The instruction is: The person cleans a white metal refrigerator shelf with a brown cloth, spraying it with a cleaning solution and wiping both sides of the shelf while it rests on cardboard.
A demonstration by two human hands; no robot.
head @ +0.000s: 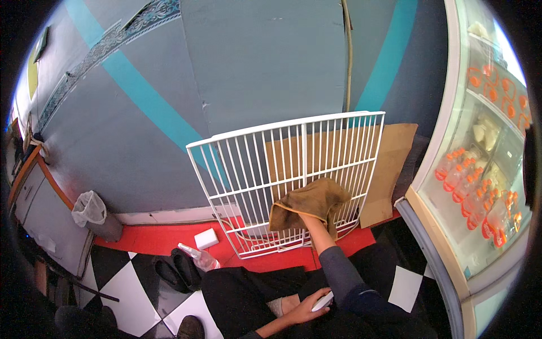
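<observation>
A white wire shelf rack (305,156) stands upright on the red floor strip, leaning towards the wall. A brown cloth (315,199) with an orange edge lies against its lower right bars. My right hand (305,219) is mostly covered by this cloth, so its fingers are hidden; the forearm reaches up from below. Lower down, near my lap, my left hand (312,306) is closed around a small white object (322,301) whose kind I cannot tell.
Left of the rack are a white block (206,239), a clear spray bottle (203,257), black shoes (178,270) and a lined bin (98,218). Cardboard (387,169) leans behind it. A glass-fronted display fridge (432,169) with bottles stands at right. Another person's shoe (191,327) shows below.
</observation>
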